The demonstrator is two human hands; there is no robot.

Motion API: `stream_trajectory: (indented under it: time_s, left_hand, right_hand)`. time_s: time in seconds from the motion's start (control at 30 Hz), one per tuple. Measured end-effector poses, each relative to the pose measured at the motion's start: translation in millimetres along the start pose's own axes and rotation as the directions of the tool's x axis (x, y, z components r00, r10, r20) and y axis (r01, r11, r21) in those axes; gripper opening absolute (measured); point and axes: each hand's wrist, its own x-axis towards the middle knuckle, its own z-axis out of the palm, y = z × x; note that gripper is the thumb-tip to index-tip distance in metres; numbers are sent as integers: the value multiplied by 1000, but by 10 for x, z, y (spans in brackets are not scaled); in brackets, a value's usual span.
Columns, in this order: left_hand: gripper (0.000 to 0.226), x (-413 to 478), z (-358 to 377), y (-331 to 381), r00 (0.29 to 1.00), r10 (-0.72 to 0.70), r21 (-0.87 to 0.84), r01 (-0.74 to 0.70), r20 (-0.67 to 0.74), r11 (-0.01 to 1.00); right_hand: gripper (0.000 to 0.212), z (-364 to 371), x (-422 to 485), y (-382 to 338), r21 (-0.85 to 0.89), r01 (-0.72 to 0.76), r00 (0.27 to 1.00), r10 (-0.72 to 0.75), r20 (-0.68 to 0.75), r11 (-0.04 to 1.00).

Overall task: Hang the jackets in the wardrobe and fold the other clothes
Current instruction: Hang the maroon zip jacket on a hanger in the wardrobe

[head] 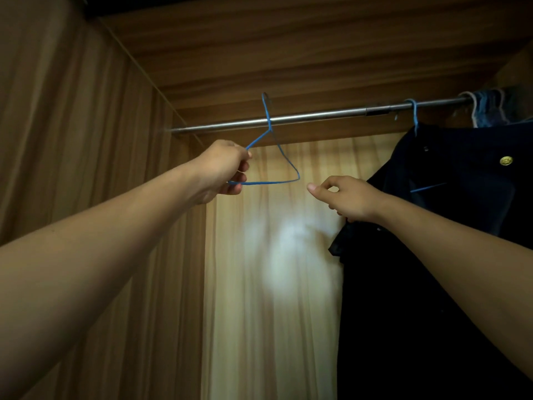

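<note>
Two hands reach into the wardrobe (86,140). At ten o'clock the left hand (223,168) has its fingers gripping one corner of an empty blue wire hanger (268,183), probably to steer its hook at the rail (317,115) at twelve. The right hand (349,197), fingers loosely curled and holding nothing, waits beside the jacket (461,226). The jacket is dark and gold-buttoned, and hangs from the rail at three o'clock.

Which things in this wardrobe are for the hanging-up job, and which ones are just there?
For the job: the empty blue hanger, gripped by the left hand; the metal rail; the dark jacket, already hung.
Just there: the bunch of other hangers at the rail's far right; the wooden side wall.
</note>
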Motion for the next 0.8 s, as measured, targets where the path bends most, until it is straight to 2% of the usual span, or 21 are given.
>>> stream_trajectory:
  time_s: [0.2,0.3,0.4,0.53,0.6,0.67,0.7,0.8]
  left_hand:
    - [8,-413,86,-422,997,9,-18,-11,-77,1000]
    - [7,-669,279,-762,994,26,31,-23,-105,999]
    - [15,-1018,528,-1180,994,54,90,-45,-92,995]
    - [7,-1680,924,-1680,995,98,208,-100,21,973]
    - [5,-2019,1121,-1878,989,100,249,-125,111,960]
    - [6,-2301,1263,-2026,978,82,257,-131,193,958]
    - [10,-2414,1304,-2064,967,69,259,-134,245,957]
    - [49,-2567,1321,-2181,922,20,301,-146,386,942]
  right_hand:
    - [75,100,-91,50,36,-2,1000,2,3,999]
    - [72,213,-131,-16,144,-25,999,20,36,989]
    - [66,381,-195,-53,266,-92,991,62,120,960]
    - [50,823,-372,35,405,-250,958,163,236,880]
    - [37,1129,-519,120,526,-324,945,240,223,786]
    - [18,1400,-682,216,573,-363,931,318,180,735]
    - [13,1504,-754,279,573,-382,921,354,165,725]
    - [18,1656,-964,485,501,-445,895,378,235,742]
